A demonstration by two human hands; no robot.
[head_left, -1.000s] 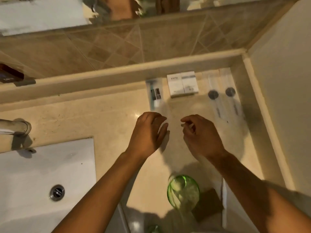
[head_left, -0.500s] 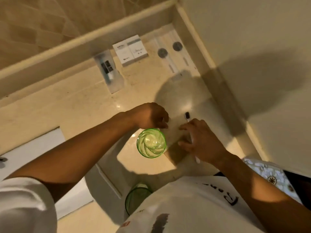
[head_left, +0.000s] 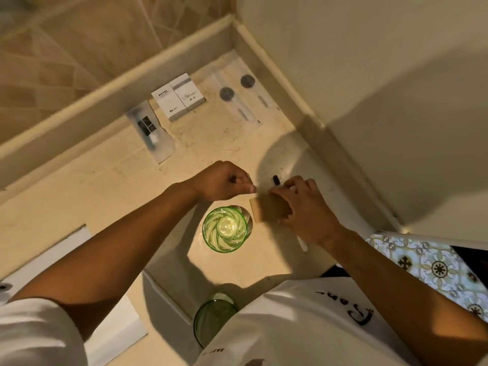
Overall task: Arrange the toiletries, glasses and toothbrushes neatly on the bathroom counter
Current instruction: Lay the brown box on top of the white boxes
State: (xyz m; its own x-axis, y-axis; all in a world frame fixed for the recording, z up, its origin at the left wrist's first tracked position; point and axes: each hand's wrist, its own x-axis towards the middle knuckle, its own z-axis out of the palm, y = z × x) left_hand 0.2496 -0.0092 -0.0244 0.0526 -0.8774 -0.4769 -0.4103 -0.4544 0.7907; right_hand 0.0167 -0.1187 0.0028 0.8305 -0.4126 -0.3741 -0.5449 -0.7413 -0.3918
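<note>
While the right hand (head_left: 303, 207) holds a toothbrush (head_left: 276, 180), a green glass (head_left: 225, 229) stands beside.

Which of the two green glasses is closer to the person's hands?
The upright green glass just below both hands, fully visible with its swirled bottom showing. The other glass sits at the counter's near edge, partly hidden by the shirt.

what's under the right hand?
A toothbrush, its dark bristle head out past the fingers and its white handle end out below the right hand, plus a brown square card. The handle's middle is covered.
</note>
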